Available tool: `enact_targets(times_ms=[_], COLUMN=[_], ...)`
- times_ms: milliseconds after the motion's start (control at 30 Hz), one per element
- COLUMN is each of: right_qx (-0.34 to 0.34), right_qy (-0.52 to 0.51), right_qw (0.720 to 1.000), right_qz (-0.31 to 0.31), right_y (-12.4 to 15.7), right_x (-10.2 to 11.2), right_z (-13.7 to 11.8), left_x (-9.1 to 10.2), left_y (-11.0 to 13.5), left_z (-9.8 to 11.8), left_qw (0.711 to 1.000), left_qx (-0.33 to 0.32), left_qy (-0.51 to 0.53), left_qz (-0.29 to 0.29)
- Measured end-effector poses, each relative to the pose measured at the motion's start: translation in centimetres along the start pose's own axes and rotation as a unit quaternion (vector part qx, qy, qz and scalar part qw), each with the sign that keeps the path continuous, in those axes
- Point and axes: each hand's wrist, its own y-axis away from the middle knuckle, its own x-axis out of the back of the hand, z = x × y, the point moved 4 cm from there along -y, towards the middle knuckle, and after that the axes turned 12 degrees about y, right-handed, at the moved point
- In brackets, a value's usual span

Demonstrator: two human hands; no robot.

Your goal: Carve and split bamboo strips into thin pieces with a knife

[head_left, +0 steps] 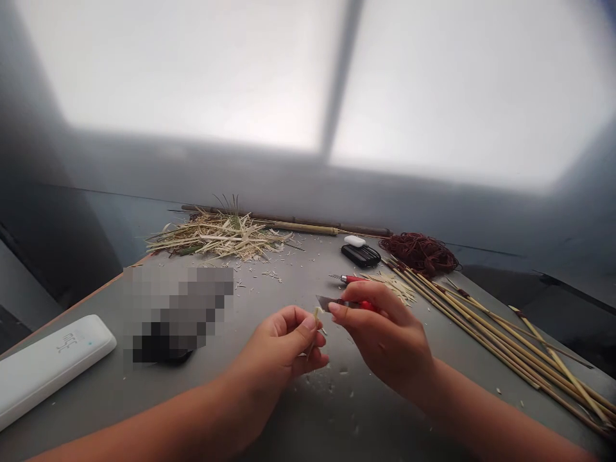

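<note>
My left hand (282,340) pinches a thin, pale sliver of bamboo (316,314) between thumb and fingertips, held nearly upright above the table. Closed around a red-handled knife (329,301), my right hand (392,337) keeps its pointed blade aimed left, close to the sliver's top; whether they touch I cannot tell. My fingers cover most of the knife's handle. Just beyond that hand lies a second red-handled tool (351,279) with a narrow metal tip. Small pale slips of bamboo (397,285) are spread beside it.
A heap of bamboo shavings (226,234) lies at the back left, with long poles (293,226) behind. A black case (360,255), a white case (355,241) and dark red cord (418,252) sit back right. Bamboo sticks (481,321) run along the right; a white device (52,366) is left.
</note>
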Motion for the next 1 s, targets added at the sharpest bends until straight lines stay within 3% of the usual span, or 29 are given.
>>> enact_targets(times_ms=[233,367,500,767,1000], right_qx=[0.000,0.056,0.067,0.040,-0.005], right_qy=[-0.123,-0.090,-0.064,-0.067,-0.067], right_qw=[0.991,0.993,0.994,0.996,0.996], right_qz=[-0.057,-0.058,-0.058,-0.046,-0.061], right_y=[-0.9,-0.1,0.2,-0.5,-0.5], right_x=[0.6,0.5,0.3,0.5,0.5], right_z=[-0.6,-0.8,-0.5,-0.2,-0.1], left_x=[-0.4,0.0,0.2,-0.3,0.1], left_y=[0.0,-0.1,-0.1,0.0,0.1], left_z=[0.7,0.6,0.7,1.0,1.2], left_qw=[1.000,0.999,0.999,0.999,0.997], left_qx=[-0.018,-0.026,-0.036,-0.022,-0.058], left_qy=[0.000,0.023,0.019,0.019,-0.029], left_qz=[0.006,0.009,0.004,0.014,0.044])
